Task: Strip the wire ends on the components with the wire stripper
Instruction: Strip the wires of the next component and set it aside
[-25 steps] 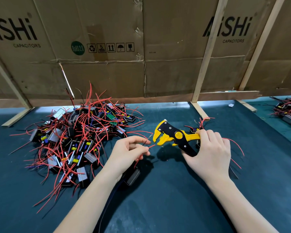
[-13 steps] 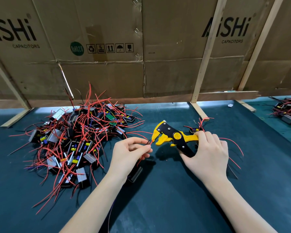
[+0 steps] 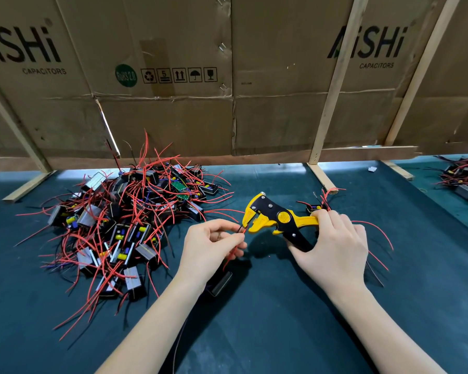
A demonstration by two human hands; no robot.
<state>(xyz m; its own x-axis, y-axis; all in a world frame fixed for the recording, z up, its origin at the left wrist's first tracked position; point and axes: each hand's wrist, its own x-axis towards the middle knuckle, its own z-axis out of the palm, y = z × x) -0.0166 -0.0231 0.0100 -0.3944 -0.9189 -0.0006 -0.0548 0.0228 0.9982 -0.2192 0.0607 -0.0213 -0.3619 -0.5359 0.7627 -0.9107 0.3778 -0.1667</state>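
Wire ends (image 3: 242,230) – one red, one black – now sit right at the mouth of the wire stripper (image 3: 274,220), closer than a moment ago; the left hand (image 3: 210,245) pinches them, the right hand (image 3: 333,240) grips the handles above the worktop (image 3: 281,319) – a squeeze looks due next

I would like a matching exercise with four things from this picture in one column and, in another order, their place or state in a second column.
Things:
1. yellow and black wire stripper
2. thin red wire end
3. big pile of black components with red wires
4. brown cardboard wall printed "CAPACITORS"

Places or states:
A. stands at the back of the table
B. gripped by the right hand
C. pinched by the left hand
D. lies on the left of the table

Pairs: 1-B, 2-C, 3-D, 4-A
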